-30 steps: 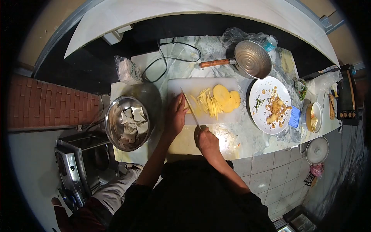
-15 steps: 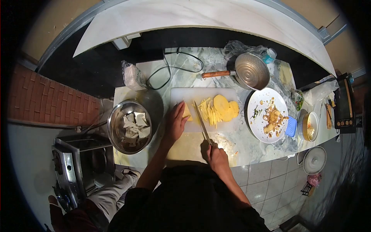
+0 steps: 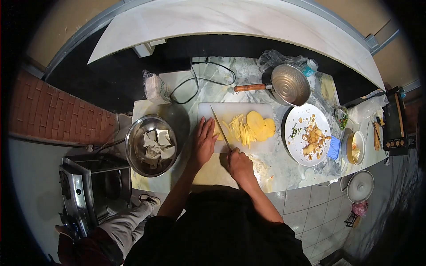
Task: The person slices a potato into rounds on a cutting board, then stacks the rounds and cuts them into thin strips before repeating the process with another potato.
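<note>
My right hand (image 3: 240, 165) is closed around the handle of a kitchen knife (image 3: 221, 128), its blade pointing up and left across the white cutting board (image 3: 237, 107). Fingers stretched out, my left hand (image 3: 205, 144) lies at the board's left side, touching a yellow potato piece (image 3: 218, 133) that it partly hides. Right of the blade is a heap of thin potato strips (image 3: 240, 131). Several round potato slices (image 3: 256, 120) overlap beyond the strips.
A steel bowl (image 3: 129, 153) with white folded pieces stands left. A saucepan (image 3: 290, 84) sits behind, and a white plate (image 3: 295, 148) of peelings is at right with a blue lid (image 3: 334, 147). A cable (image 3: 197, 82) loops behind the board. Another person's legs (image 3: 126, 226) show lower left.
The knife and my right hand have moved left, bringing the blade closer to my left hand. The view has shifted slightly.
</note>
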Demonstrator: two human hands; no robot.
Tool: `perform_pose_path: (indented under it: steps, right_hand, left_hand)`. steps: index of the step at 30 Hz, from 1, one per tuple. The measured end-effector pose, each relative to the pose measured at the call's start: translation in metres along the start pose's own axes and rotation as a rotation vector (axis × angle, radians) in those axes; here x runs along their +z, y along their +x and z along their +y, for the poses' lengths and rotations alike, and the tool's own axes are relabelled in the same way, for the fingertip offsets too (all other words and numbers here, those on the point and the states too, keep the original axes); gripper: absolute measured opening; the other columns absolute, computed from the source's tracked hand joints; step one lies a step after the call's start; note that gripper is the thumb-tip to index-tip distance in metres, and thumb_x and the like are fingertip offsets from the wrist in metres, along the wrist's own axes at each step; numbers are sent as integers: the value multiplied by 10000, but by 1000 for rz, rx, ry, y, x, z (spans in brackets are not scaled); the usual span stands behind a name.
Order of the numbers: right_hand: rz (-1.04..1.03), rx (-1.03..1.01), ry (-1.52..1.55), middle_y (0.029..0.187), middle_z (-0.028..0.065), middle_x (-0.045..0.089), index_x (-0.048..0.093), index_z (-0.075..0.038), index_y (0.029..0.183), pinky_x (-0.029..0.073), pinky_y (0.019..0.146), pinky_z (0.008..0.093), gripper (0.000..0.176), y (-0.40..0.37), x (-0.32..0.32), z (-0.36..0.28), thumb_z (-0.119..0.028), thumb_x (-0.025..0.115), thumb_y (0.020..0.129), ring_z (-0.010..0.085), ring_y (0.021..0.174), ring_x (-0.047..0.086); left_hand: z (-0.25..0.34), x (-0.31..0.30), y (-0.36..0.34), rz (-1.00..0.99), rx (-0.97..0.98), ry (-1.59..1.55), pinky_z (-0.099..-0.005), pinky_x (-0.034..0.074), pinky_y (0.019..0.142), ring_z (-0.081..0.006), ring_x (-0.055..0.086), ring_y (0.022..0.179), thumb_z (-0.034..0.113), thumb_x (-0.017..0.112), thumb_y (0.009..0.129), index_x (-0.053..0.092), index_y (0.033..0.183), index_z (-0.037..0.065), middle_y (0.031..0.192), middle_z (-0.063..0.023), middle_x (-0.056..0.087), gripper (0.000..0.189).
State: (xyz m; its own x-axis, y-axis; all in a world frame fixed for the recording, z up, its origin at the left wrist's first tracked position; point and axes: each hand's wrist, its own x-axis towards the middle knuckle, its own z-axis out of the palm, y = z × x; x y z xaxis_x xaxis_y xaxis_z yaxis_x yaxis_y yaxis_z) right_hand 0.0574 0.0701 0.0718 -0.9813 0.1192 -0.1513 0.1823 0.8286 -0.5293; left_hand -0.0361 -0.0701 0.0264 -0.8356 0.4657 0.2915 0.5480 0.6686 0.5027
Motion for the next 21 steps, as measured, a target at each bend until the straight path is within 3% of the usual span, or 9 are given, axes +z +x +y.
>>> perform_pose_path:
  steps: [5, 7, 16, 21]
  right_hand:
    - [-65, 35, 8, 760, 301, 608, 512, 72, 965, 502, 646, 514, 341, 4, -10, -9, -265, 478, 921, 456, 718, 618]
    - [-147, 77, -61, 841, 263, 633, 532, 75, 985, 519, 692, 480, 265, 5, -16, -16, -163, 466, 891, 410, 773, 647]
    - [-181, 95, -175, 866, 219, 657, 590, 67, 935, 558, 684, 380, 184, 14, -14, -24, -69, 498, 852, 319, 794, 682]
    - [-201, 70, -138, 868, 271, 649, 545, 86, 964, 552, 698, 434, 214, 15, -2, -16, -89, 464, 872, 382, 801, 669]
  left_hand:
    - [0, 0, 0, -4, -10, -27, -445, 278, 1080, -381, 269, 1355, 134, 534, 900, 387, 1353, -51, 1412, -168, 374, 511]
    - [0, -1, 0, -22, -16, -7, -442, 284, 1074, -365, 276, 1357, 144, 537, 900, 392, 1353, -50, 1417, -159, 377, 513]
    - [-2, 1, 0, 8, -5, -15, -437, 295, 1057, -346, 298, 1352, 139, 556, 890, 431, 1324, -55, 1403, -149, 406, 492]
    - [-5, 3, -1, 13, 0, -61, -433, 287, 1073, -364, 293, 1351, 114, 561, 883, 426, 1321, -66, 1394, -181, 403, 492]
